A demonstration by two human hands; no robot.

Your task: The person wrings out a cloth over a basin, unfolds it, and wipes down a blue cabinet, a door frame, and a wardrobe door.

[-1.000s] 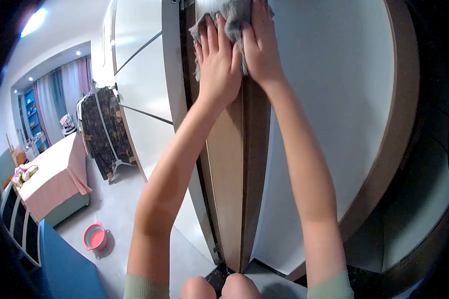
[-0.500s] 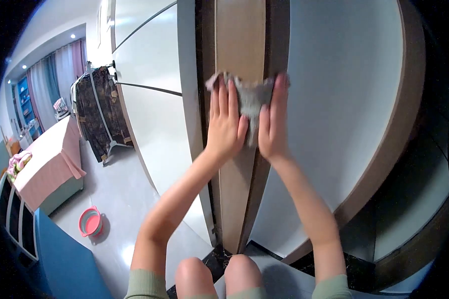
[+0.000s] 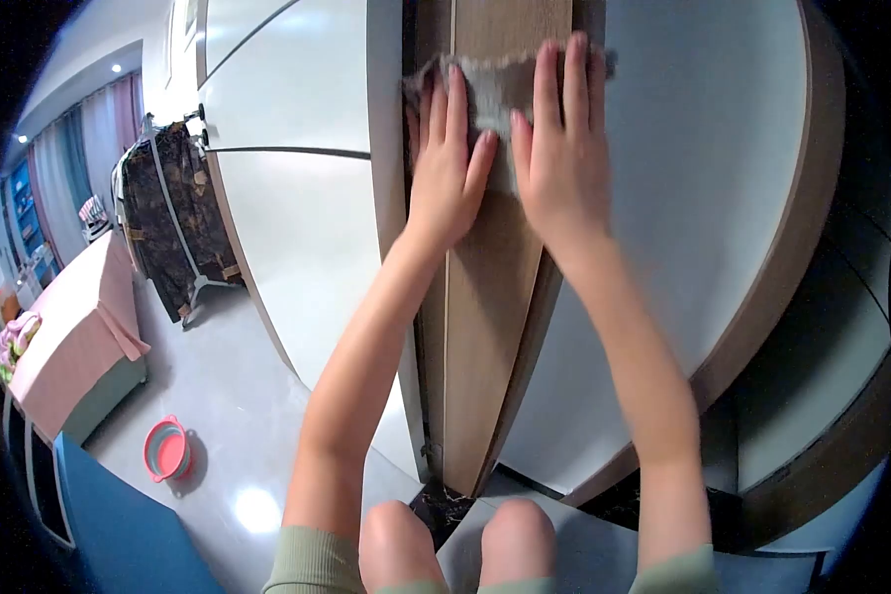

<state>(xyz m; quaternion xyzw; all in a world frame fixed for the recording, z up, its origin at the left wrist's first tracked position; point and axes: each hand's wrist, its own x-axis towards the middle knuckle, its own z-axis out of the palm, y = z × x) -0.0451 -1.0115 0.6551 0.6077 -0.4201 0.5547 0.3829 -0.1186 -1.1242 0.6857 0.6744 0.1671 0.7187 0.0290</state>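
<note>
A thin greyish cloth (image 3: pixel 490 91) is spread across the upright brown wooden door frame (image 3: pixel 490 307). My left hand (image 3: pixel 442 178) holds its left part against the frame, fingers pointing up and curving toward the left edge. On the other side, my right hand (image 3: pixel 566 178) presses the cloth's right part, with its fingers long and nearly straight. Both thumbs point inward over the cloth's lower middle. The ruffled upper edge of the cloth shows above and between the fingers; the parts beneath my palms are hidden.
A white door (image 3: pixel 292 218) with dark lines is left of the frame, and a pale panel (image 3: pixel 693 198) is right. A pink and grey basin (image 3: pixel 168 451) sits on the shiny floor. Farther back are a clothes rack (image 3: pixel 178 218) and a pink-covered bed (image 3: pixel 74 327); a blue panel (image 3: pixel 119 515) is nearer.
Both hands have slid up the door frame with the cloth, which now lies higher and is stretched wider. My right hand has moved slightly rightward, and the view has shifted a little.
</note>
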